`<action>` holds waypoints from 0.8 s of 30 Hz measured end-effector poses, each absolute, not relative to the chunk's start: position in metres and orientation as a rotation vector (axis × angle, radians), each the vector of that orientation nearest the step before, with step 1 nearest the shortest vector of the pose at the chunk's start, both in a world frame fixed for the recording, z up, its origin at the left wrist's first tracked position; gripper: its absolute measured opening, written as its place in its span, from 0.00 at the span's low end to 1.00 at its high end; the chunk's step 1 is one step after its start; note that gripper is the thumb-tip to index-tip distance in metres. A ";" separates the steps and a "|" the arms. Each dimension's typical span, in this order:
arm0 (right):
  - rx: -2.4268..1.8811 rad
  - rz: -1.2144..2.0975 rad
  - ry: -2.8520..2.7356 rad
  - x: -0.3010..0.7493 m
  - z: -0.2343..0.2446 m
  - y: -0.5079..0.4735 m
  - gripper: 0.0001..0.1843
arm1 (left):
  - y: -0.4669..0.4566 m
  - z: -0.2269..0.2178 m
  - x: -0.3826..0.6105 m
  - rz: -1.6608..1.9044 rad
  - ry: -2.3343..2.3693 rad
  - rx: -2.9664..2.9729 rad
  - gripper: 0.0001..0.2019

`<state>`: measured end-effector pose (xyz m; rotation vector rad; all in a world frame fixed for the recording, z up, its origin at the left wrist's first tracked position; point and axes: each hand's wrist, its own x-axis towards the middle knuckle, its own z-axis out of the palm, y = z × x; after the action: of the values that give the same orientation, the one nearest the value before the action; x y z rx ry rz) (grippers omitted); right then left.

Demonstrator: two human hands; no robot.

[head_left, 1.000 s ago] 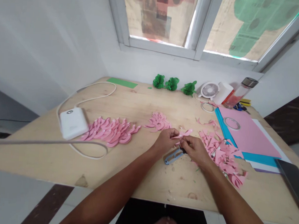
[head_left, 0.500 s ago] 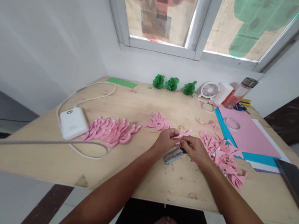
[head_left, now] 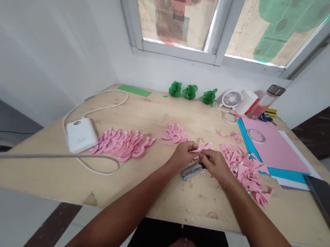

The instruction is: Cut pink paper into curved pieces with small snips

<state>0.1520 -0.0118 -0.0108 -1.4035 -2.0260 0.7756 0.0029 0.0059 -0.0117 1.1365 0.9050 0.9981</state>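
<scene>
Left hand (head_left: 184,154) pinches a thin curved pink paper strip (head_left: 207,145) held above the wooden table (head_left: 154,112), between both hands; right hand (head_left: 214,164) bunched right beside it, over a light-blue slotted tool (head_left: 191,173); can't tell whether it grips strip or tool, fingers block the view; for clean handling, probably best to pinch lightly near the worked spot, support the loose end, avoid creasing the curve.

Can read no text, only make out faint, blurred marks (head_left: 81,139) on the white device (head_left: 82,134) left of the fingers (head_left: 190,146).
</scene>
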 end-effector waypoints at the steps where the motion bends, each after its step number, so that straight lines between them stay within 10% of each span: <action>1: -1.405 0.774 -2.025 0.152 -0.011 -0.012 0.14 | 0.006 -0.012 0.003 0.997 0.905 1.137 0.11; 24: -1.415 0.751 -2.071 0.152 -0.011 -0.011 0.14 | 0.005 -0.010 0.003 0.985 0.916 1.148 0.10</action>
<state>0.1523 -0.0108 -0.0107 -1.4153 -2.0715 0.7505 0.0028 0.0054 -0.0104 1.1477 0.9158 0.9845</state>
